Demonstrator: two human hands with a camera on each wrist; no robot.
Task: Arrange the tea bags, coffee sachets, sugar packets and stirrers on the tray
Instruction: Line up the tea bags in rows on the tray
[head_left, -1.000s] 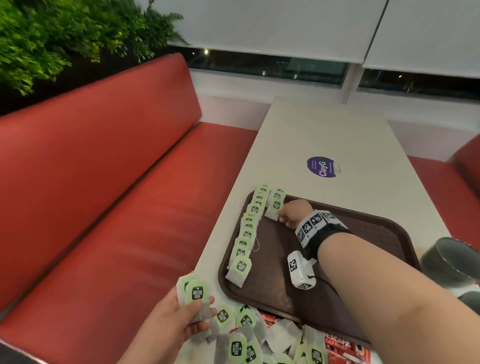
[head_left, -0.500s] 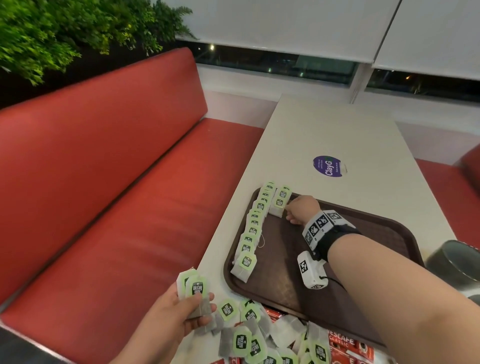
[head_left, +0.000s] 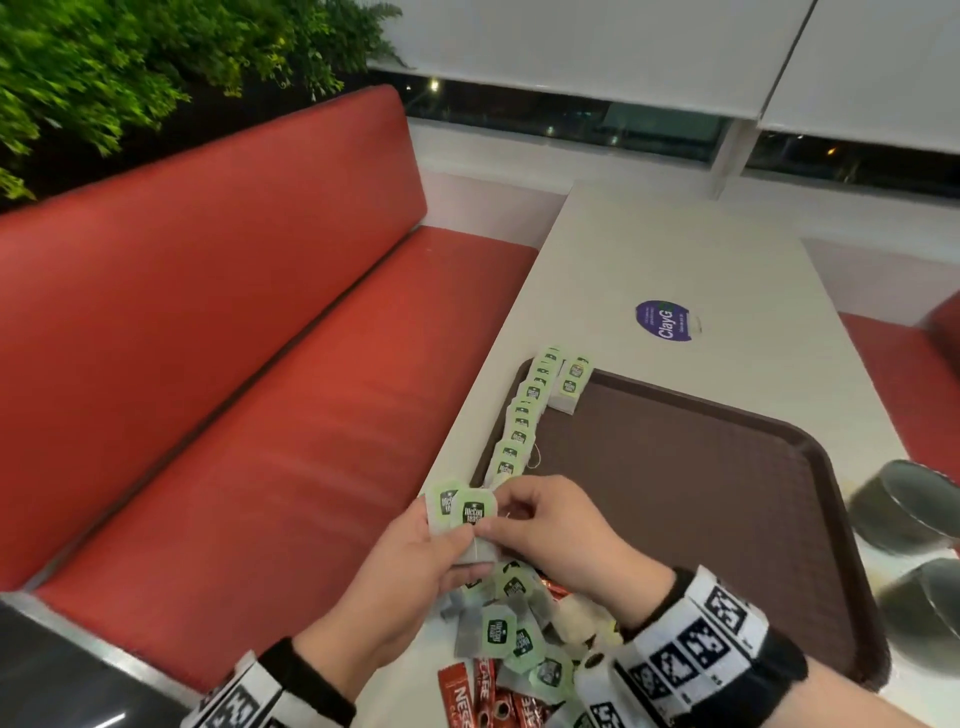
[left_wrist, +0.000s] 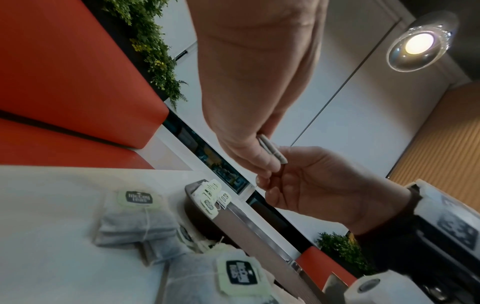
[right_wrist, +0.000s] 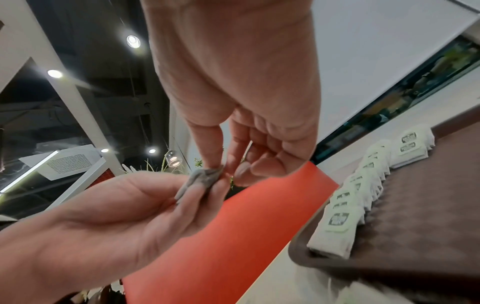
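From the head view, your left hand (head_left: 415, 566) holds a small stack of tea bags (head_left: 462, 512), fingers curled under it and thumb on top. Your right hand (head_left: 550, 525) meets it from the other side, thumb and forefinger pinching the front bag of that stack. Just beyond your right hand's knuckles lies the brown tray (head_left: 727, 509), with a row of tea bags (head_left: 519, 426) overlapping along its left rim and a short second row (head_left: 571, 384) beside it at the far corner. Below both wrists, a loose heap of tea bags (head_left: 511, 629) lies on the white table (head_left: 701, 260), with red coffee sachets (head_left: 467, 696) under it. Right of your right forearm stand two dark bowls (head_left: 904, 504).

From the left wrist view, your left hand (left_wrist: 249, 102) grips the held bags edge-on (left_wrist: 272, 150) between thumb and fingers, and your right hand (left_wrist: 317, 181) closes its fingertips on them from the right. Below your hands, loose bags (left_wrist: 135, 220) lie on the table, near the tray's corner (left_wrist: 197, 197).

From the right wrist view, your right hand (right_wrist: 233, 86) pinches the grey bag (right_wrist: 202, 179) at its top edge, your left hand (right_wrist: 124, 214) holding it from below. To the right of both, the row (right_wrist: 361, 185) lines the tray rim (right_wrist: 301, 255).
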